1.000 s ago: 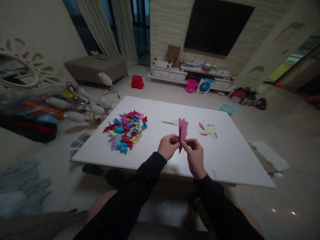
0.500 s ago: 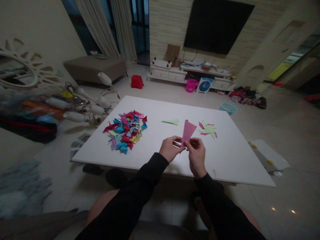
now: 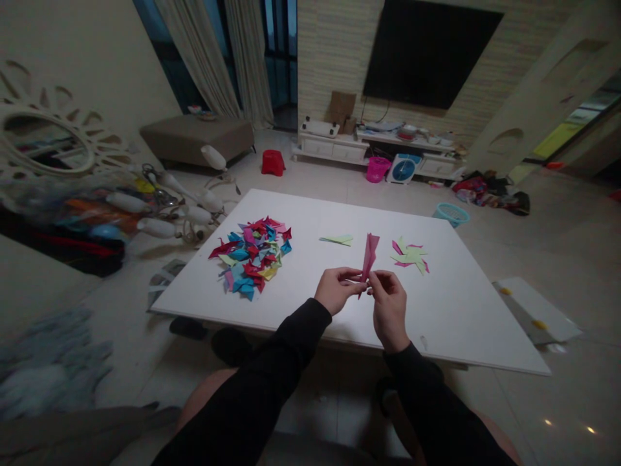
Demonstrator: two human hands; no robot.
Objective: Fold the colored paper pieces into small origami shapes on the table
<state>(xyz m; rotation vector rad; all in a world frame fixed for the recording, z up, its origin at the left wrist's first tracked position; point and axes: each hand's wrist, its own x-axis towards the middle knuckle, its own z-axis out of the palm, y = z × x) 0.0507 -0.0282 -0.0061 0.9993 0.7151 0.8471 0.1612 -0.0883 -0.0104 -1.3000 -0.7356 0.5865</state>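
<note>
Pink folded paper (image 3: 370, 254), narrow, near upright, just right of frame centre, over the white table (image 3: 451, 330). Left hand (image 3: 334, 291) pinches its lower end. Right hand (image 3: 392, 310) at the same end, fingers curled; cannot tell whether they grip. Step, as I judge it: working a fold. Next move likely calls for steady left pinch, careful right fingertips. Around: green folded paper (image 3: 339, 240), mid-frame; green-and-pink star (image 3: 411, 255), right; coloured paper pile (image 3: 255, 255), left.

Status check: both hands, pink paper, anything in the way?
Left hand pinching pink paper near its lower end. Right hand close beside it, contact unclear. Paper folded narrow. Nothing seen blocking either hand.
</note>
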